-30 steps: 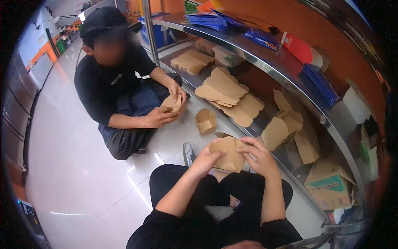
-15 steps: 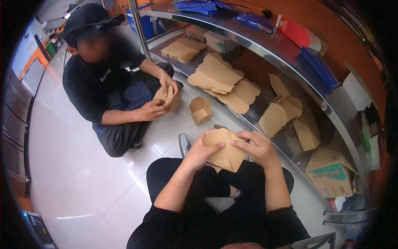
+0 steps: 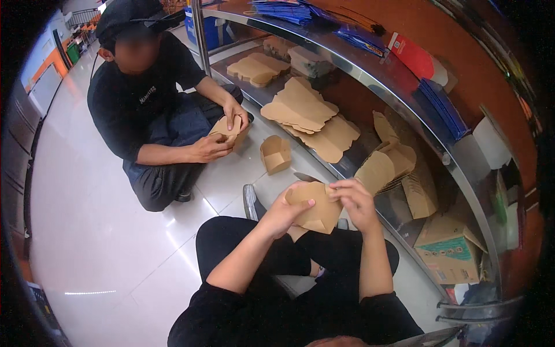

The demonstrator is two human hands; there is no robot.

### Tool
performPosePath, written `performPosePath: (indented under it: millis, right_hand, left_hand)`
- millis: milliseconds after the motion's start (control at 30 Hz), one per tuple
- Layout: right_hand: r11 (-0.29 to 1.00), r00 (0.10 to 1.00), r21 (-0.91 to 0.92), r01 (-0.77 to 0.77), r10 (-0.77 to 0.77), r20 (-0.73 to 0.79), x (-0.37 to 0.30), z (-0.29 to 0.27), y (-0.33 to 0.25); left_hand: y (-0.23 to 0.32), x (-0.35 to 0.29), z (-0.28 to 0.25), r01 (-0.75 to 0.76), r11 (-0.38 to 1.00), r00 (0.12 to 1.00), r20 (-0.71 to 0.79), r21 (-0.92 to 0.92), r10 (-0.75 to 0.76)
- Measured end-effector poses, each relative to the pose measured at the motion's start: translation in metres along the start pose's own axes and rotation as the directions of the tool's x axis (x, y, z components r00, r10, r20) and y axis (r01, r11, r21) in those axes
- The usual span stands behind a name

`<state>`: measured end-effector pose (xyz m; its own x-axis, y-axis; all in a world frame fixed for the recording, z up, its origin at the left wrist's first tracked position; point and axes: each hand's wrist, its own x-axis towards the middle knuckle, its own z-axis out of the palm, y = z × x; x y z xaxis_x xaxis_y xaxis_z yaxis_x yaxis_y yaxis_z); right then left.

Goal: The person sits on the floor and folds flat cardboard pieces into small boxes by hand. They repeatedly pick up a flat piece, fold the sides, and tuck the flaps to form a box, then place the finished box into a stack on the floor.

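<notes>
A partly folded brown paper food box [image 3: 315, 202] is held above my crossed legs. My left hand [image 3: 282, 213] grips it from the left, thumb laid across its face and the other fingers mostly hidden behind. At the upper right edge, my right hand [image 3: 355, 202] pinches a small flap of the same box between thumb and fingers. Just beyond, a formed brown paper box [image 3: 276, 155] stands on the floor with its flaps up. Facing me on the left, a seated person in dark clothes works on another paper box [image 3: 228, 128] with both hands.
On the low metal shelf [image 3: 352, 66] to the right lie stacks of flat box blanks [image 3: 300, 107] and nested folded blanks [image 3: 390, 165]. A printed carton [image 3: 451, 251] sits at its near end. Blue flat packets [image 3: 442, 110] rest on top. Pale floor tiles [image 3: 127, 231] extend leftward.
My right fingers have shifted from lying across the box's face to pinching its upper right edge. The left hand keeps its grip. My view has moved slightly.
</notes>
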<state>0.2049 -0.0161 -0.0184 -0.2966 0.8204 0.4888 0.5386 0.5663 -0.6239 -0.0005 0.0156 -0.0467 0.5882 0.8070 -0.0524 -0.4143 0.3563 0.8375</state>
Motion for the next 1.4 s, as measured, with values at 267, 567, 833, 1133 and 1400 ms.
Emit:
performPosePath:
  millis: [267,567,833,1133,1400]
  right_hand:
    - [0.487,0.949,0.825,-0.288,0.258,0.179,-0.007,0.024,0.007]
    - [0.472,0.903,0.8,-0.369,0.386,0.189,-0.013,0.026,0.002]
    - [0.608,0.922,0.711,-0.353,0.353,0.156,-0.025,0.027,0.003]
    - [0.688,0.918,0.622,-0.375,0.368,0.146,-0.034,0.033,0.009]
    - [0.812,0.919,0.44,-0.383,0.382,0.094,-0.034,0.039,0.007]
  left_hand:
    - [-0.002,-0.008,0.009,0.03,0.998,0.998,0.046,0.05,-0.032]
    - [0.003,-0.011,-0.001,0.001,0.986,0.977,0.21,0.167,-0.037]
    - [0.013,-0.017,0.005,0.06,0.939,0.972,0.193,0.339,-0.132]
    - [0.009,-0.016,0.005,-0.031,0.919,0.985,0.171,0.392,-0.039]
    - [0.017,-0.018,0.003,-0.145,0.853,0.983,0.171,0.5,0.067]
